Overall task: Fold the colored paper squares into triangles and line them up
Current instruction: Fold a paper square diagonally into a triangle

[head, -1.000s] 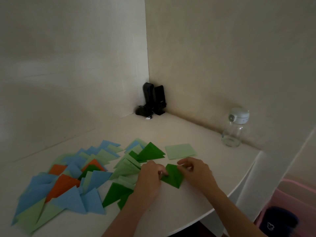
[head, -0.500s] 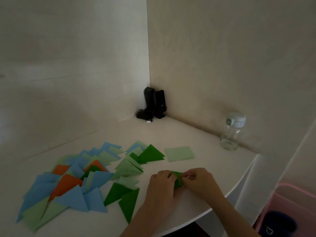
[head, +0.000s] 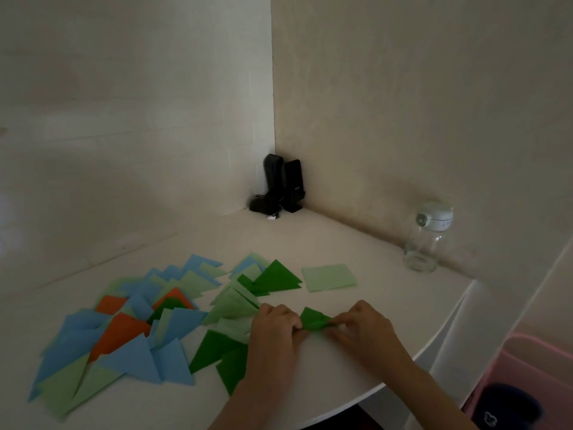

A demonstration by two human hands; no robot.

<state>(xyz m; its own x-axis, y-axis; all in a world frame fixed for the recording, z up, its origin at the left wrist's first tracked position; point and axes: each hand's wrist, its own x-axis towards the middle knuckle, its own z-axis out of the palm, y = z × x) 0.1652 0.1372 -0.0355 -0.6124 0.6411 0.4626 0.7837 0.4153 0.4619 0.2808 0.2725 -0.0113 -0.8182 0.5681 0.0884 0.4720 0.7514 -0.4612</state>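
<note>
Dark green paper (head: pixel 313 319): held between both hands just above the table (head: pixel 310 243), partly folded; its long axis runs left to right from one hand to the other, and a free corner points up and away from the person.
Left hand (head: pixel 276 327): fingers (head: pixel 286 316) curled, pinching the paper's left end; knuckles face up.
Right hand (head: pixel 362 327): fingers (head: pixel 344 321) curled, pinching the paper's right end; the two hands sit close, with only the paper between them.
Dark green triangles (head: pixel 217 352): two lie flat just left of and below the left fingers, partly under the left wrist; another (head: pixel 279 277) lies beyond the fingers, apex pointing away.
Light green triangles (head: pixel 232 305): a fanned stack just left of the left fingers, overlapping.
Light green square (head: pixel 328 277): unfolded, flat, beyond the right fingers, apart from them.
Blue, orange and green triangles (head: pixel 124 330): an overlapping spread well left of the fingers, tips pointing various ways, no tidy row.
Bottle (head: pixel 428 237): clear, white-lidded, upright, far beyond and right of the right fingers, near the wall.
Black speakers (head: pixel 285 184): two, upright in the far corner, with a tangle of cable beside them.
Pink bin (head: pixel 527 383): below the table edge, right of the right arm.
</note>
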